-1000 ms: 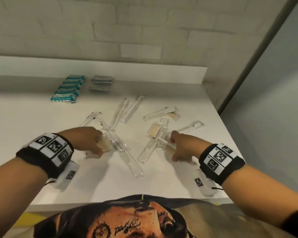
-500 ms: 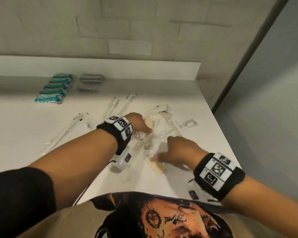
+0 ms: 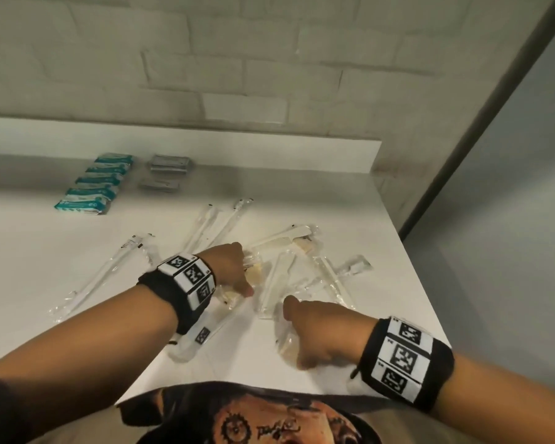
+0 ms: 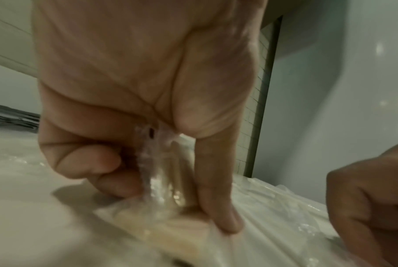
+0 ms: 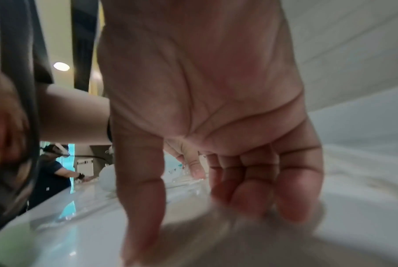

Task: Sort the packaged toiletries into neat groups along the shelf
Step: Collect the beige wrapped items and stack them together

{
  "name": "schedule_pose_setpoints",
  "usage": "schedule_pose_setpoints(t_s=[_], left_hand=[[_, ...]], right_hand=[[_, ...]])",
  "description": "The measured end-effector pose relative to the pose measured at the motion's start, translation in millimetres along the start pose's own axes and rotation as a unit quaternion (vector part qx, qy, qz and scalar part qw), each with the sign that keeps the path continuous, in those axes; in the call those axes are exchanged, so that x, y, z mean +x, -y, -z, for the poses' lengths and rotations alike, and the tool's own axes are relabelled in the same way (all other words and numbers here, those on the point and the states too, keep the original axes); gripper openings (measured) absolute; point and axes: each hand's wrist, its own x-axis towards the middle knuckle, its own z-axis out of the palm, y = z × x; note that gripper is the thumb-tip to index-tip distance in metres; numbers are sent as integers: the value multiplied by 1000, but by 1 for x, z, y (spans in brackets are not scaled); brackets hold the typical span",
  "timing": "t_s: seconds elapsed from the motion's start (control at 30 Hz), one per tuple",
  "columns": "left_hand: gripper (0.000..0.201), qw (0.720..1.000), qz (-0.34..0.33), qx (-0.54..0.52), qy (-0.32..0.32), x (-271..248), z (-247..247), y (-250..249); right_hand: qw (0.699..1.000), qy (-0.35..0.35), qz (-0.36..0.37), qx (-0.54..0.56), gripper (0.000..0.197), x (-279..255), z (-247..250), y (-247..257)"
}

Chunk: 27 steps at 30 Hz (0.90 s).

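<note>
On the white shelf [image 3: 61,331] lies a loose heap of clear-wrapped toiletries. My left hand [image 3: 237,277] reaches into the heap's left side. Its curled fingers and thumb pinch a clear packet [image 4: 154,173], and the thumb tip presses on a beige packet [image 4: 170,229] beneath. My right hand [image 3: 305,334] is near the front edge, its curled fingers and thumb down on another beige packet [image 3: 287,349], which shows as a blur [image 5: 227,240] in the right wrist view. A white comb [image 3: 279,240] in its wrapper lies behind both hands.
A neat row of teal packets [image 3: 93,184] and stacked grey packets [image 3: 167,171] sit at the back left. Long clear toothbrush packets [image 3: 109,274] lie loose at left and centre [image 3: 212,225]. The shelf ends at the right, beside a grey wall.
My left hand crossed from the left side into the middle heap and took hold of a clear packet. My right hand drew a beige packet back towards the front edge.
</note>
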Motion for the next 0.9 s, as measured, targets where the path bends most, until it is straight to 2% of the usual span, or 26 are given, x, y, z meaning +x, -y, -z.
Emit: schedule_pose_setpoints(t_s=[0.07,0.13,0.23,0.3,0.33,0.43,0.5,0.57,0.67,0.8,0.87,0.9], left_hand=[[70,1000,-3,25,13,0,2,1],[68,999,-6,40,24,0,4,0],[72,997,-12,74,7,-3,4,-4],[76,995,-5,100,-16,-5,0,-8],[76,994,3,107,-22,-6,-3,-9],[72,994,28,107,-16,-6,-4,-11],[71,996,38,83,-3,-6,-1,-10],[69,997,47,59,2,-6,1,-8],[63,998,40,39,8,-6,-2,-4],[77,998,37,-56,-10,-9,-4,6],[81,983,27,-175,-42,-10,-4,13],[82,962,9,-265,-64,-11,-5,17]], right_hand=[[999,17,15,-45,39,6,7,-1],[999,8,10,-39,23,12,23,-6],[992,-85,-55,72,19,27,67,-29],[975,-162,-104,108,27,44,91,-51],[972,-171,-121,108,32,55,97,-59],[975,-141,-161,69,46,92,95,-67],[969,-157,-177,67,54,109,89,-63],[965,-167,-171,105,63,119,87,-56],[963,-136,-164,163,81,122,86,-52],[957,-178,-110,202,61,111,84,-57],[930,-226,-73,281,52,98,89,-62],[913,-255,-54,314,46,91,93,-62]])
